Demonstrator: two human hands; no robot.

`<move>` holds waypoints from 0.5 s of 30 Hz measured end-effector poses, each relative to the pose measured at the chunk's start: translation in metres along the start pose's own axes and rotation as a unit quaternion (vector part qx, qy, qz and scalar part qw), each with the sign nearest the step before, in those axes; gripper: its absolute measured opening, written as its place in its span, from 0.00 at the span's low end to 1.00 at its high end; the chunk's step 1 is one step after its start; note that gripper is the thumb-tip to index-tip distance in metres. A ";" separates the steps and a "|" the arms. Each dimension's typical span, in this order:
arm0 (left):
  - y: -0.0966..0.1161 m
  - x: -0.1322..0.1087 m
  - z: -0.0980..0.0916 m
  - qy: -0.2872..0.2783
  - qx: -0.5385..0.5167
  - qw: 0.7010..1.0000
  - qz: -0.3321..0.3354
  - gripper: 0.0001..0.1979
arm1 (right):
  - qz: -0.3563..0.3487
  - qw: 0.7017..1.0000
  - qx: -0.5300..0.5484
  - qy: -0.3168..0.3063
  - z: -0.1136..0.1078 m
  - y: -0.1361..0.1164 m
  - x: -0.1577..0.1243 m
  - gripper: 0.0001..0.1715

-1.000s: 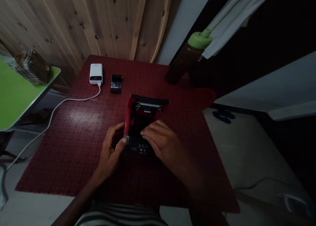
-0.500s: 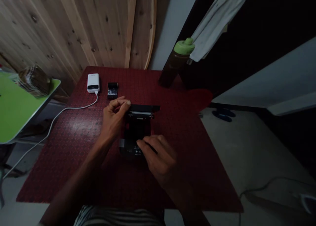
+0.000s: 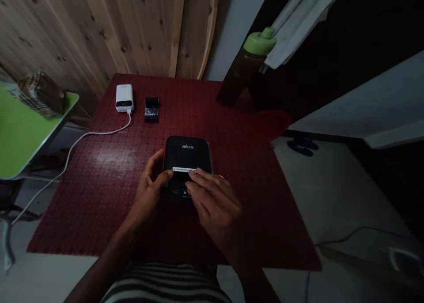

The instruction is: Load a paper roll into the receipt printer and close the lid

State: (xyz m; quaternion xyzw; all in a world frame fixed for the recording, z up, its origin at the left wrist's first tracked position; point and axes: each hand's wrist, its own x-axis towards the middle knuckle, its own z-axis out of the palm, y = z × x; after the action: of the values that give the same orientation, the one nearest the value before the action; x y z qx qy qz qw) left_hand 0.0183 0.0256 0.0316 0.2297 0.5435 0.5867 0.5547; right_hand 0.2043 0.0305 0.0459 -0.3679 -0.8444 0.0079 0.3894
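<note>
A small black printer-like device point(image 3: 187, 153) lies in the middle of the red table point(image 3: 99, 170), its lid down and a white strip showing at the lid's front edge. My left hand point(image 3: 149, 192) curls round the device's near left corner, thumb on the strip. My right hand point(image 3: 212, 201) rests on the near front of the device, fingers pressing flat on its button panel.
A white power bank point(image 3: 124, 98) with a white cable point(image 3: 76, 142) and a small black block point(image 3: 151, 108) lie at the table's far left. A dark bottle with a green cap point(image 3: 247, 64) stands at the far right. A green side table point(image 3: 23, 135) is at left.
The device's lid, open a second ago, is now closed. My left hand went up to the lid and came back down to the near left corner with it.
</note>
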 end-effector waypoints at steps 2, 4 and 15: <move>0.001 -0.001 0.001 0.002 0.000 1.000 0.011 0.39 | 0.009 1.000 0.014 -0.008 -0.001 -0.002 0.001 0.10; 0.002 -0.001 0.001 0.004 0.000 1.000 0.008 0.38 | 0.017 0.999 0.029 -0.010 -0.001 -0.003 0.001 0.10; -0.003 -0.009 -0.006 -0.003 0.025 0.999 0.033 0.34 | 0.068 0.995 0.068 0.037 -0.011 -0.008 -0.013 0.18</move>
State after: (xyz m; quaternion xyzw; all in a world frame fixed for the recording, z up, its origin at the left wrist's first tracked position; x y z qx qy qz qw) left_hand 0.0164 0.0146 0.0304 0.2636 0.5483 0.5902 0.5307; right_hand 0.2122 0.0139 0.0469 -0.3973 -0.7998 0.0776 0.4432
